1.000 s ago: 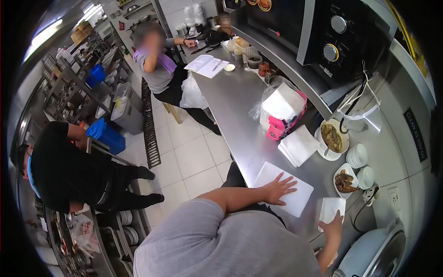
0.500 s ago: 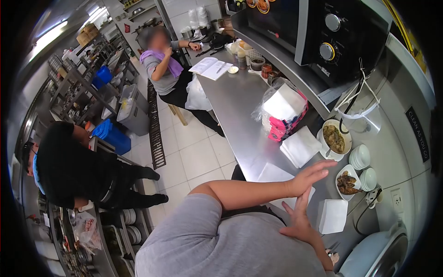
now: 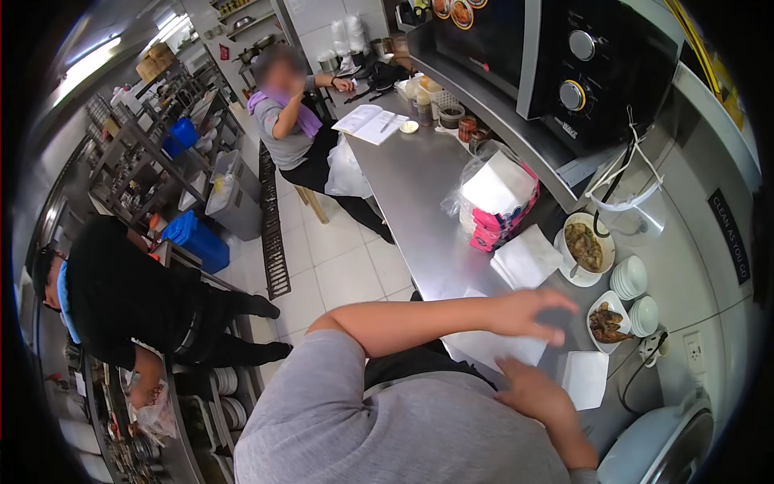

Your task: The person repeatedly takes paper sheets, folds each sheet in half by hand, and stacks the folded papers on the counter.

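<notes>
My left hand hovers over the steel counter with its fingers apart, smeared a little by motion and holding nothing visible. Just below it, my right hand reaches in from the lower right, fingers spread beside the near edge of a flat white paper sheet. Whether those fingers touch the sheet I cannot tell. Right of my hands lies a folded stack of white paper. More white folded paper rests beyond my left hand, against an opened pink-and-clear pack of tissues.
Along the wall stand a bowl of stew, a dish of browned food, stacked small white bowls and a lidded container. A microwave sits on a shelf above. One person sits at the far end; another stands left.
My hands, pressed together before, have come apart. My left hand turned and its fingers curved; my right hand drew down. The standing person's hand reached toward a plastic bag.
</notes>
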`<state>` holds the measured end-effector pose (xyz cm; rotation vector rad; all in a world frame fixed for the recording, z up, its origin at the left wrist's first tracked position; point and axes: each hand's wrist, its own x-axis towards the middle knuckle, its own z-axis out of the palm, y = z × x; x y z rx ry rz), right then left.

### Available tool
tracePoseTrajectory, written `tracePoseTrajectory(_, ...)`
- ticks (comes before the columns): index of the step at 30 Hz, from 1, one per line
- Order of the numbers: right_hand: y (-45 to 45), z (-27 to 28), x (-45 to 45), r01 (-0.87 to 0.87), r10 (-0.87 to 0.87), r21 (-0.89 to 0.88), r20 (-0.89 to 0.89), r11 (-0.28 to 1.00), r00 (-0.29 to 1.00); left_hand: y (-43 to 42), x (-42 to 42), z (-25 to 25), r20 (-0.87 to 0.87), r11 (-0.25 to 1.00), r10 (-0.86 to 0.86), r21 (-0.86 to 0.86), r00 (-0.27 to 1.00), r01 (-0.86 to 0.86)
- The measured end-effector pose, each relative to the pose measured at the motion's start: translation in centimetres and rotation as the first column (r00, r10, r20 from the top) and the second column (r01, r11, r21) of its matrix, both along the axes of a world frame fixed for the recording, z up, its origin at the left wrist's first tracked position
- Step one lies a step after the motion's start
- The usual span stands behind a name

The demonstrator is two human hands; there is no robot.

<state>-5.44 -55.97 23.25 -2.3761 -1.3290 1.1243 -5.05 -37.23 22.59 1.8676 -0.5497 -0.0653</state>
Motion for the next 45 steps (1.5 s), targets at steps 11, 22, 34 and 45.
tracePoseTrajectory(11, -3.5, 5.6, 1.2, -0.478, 0.408, -0.255, -0.282, 0.84, 0.868, -3.5, -4.7, 9.2, 0.112, 0.838, -0.401, 0.447, 0.909, 0.315)
tracePoseTrajectory(22, -1.7, 17.9, -3.1, -0.384, 0.392, 0.093, -0.314, 0.919, 0.864, -3.2, -8.2, 15.3, -0.099, 0.848, -0.413, 0.32, 0.905, 0.422)
tracePoseTrajectory(34, -1.7, 19.5, -4.1, -0.19, 0.337, 0.414, -0.318, 0.89, 0.886, -2.9, -8.7, 17.4, -0.174, 0.84, -0.468, 0.216, 0.867, 0.497)
tracePoseTrajectory(45, -1.4, 16.4, -1.4, -0.424, 0.629, 0.492, -0.396, 0.76, 0.669, -1.9, -9.8, 20.3, -0.159, 0.86, -0.48, 0.111, 0.863, 0.499)
